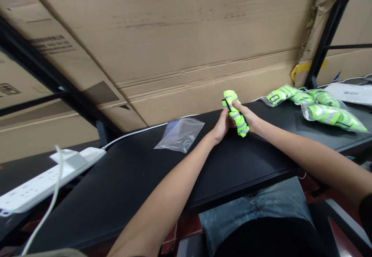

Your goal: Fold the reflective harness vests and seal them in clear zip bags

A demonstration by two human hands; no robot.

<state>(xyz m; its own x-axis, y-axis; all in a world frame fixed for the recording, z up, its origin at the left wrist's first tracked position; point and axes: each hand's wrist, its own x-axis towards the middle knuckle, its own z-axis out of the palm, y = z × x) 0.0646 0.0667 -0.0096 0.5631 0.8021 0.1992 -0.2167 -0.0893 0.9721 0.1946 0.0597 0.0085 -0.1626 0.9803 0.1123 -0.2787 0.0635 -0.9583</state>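
Observation:
Both hands grip a rolled neon-yellow reflective strap bundle [238, 119] with silver stripes and a black buckle, raised above the black table. My left hand [222, 125] closes around its left side, the thumb near the buckle. On the other side, my right hand [247, 116] holds it with the thumb pressed on top; the remaining fingers are largely hidden. Left of my hands, a clear plastic bag [181, 135] lies flat on the table [139, 171]. Several similar neon bundles in clear bags [334, 115] lie to the right.
A white power strip [52, 179] with a plugged-in adapter and cable sits at the left. Cardboard sheets [188, 36] stand behind the table, between black metal frame posts [328, 32]. A white packet [350, 93] lies at the far right.

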